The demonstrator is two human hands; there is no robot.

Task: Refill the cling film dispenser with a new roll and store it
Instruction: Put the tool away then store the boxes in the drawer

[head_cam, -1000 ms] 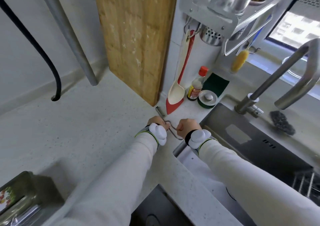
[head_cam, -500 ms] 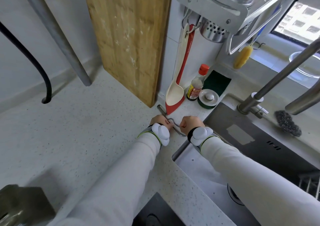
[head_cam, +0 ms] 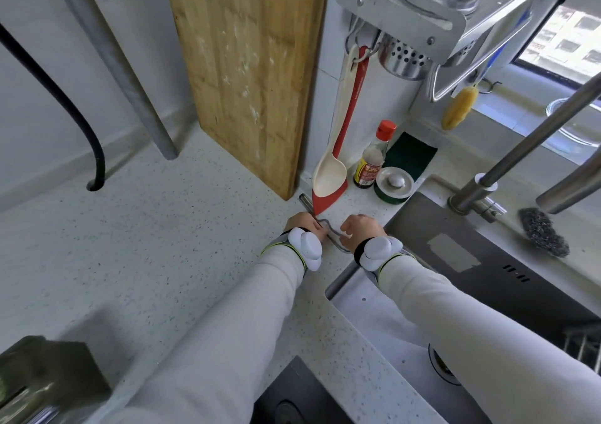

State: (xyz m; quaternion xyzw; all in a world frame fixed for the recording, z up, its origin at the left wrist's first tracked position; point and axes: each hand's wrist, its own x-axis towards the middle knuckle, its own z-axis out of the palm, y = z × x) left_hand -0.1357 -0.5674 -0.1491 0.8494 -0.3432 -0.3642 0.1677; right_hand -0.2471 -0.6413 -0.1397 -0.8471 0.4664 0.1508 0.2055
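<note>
Two hands meet at the far edge of a pale speckled countertop [head_cam: 136, 244], close to the corner of a sink. The left hand [head_cam: 304, 223] is curled closed on a thin bent metal wire piece [head_cam: 330, 230], and the right hand [head_cam: 359, 231] is closed on the same piece from the other side. Both wrists carry white rounded bands, and both arms wear light grey sleeves. The wire piece is slim, grey and kinked; its long axis runs diagonally from a small cylindrical end near the wall, upper left, toward the sink corner, lower right. What it belongs to cannot be told.

Just behind the hands, a cream spoon [head_cam: 330, 169] and a red spatula [head_cam: 328, 200] hang from hooks, tips nearly touching the counter. To their right stands a small sauce bottle [head_cam: 370, 163] with a red cap and a yellow-and-red label too small to read, beside a round metal sink plug [head_cam: 394, 184] and a dark green scouring pad [head_cam: 411, 153]. A tall bamboo chopping board [head_cam: 247, 65] leans upright against the wall. The dark stainless sink [head_cam: 455, 254] lies to the right, with a steel tap [head_cam: 507, 163] and a wire scourer [head_cam: 543, 236]. At the lower left corner sits a dark, blurred box [head_cam: 42, 381], partly out of view.
</note>
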